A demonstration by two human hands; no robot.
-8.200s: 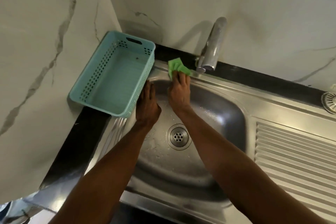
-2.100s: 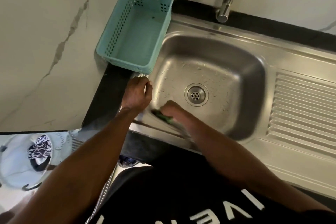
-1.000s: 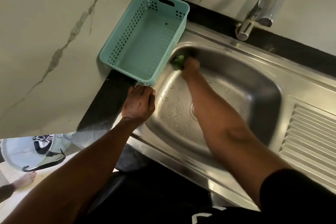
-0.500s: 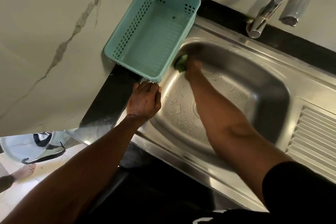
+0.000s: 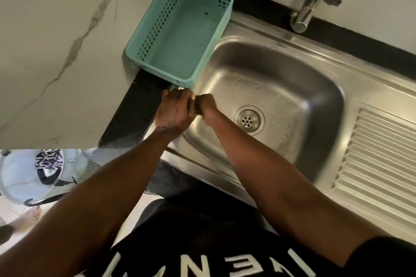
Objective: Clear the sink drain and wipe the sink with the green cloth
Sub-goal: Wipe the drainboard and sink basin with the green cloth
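The steel sink (image 5: 319,78) has a wet basin and a round drain (image 5: 248,120) with nothing on it. My right hand (image 5: 206,105) is curled round the green cloth (image 5: 196,114) against the basin's left wall; only a sliver of green shows under the fist. My left hand (image 5: 175,110) rests on the sink's left rim just below the basket, its fingers bent over the edge, touching my right hand.
A teal plastic basket (image 5: 144,56) with nothing in it stands on the black counter at the sink's left back corner. The tap (image 5: 315,0) rises at the back. A ribbed draining board (image 5: 380,164) lies to the right. A marble wall is on the left.
My right hand has slid with the cloth from the basin's back left corner down the left wall to beside my left hand, uncovering the drain. The left hand stayed on the rim.
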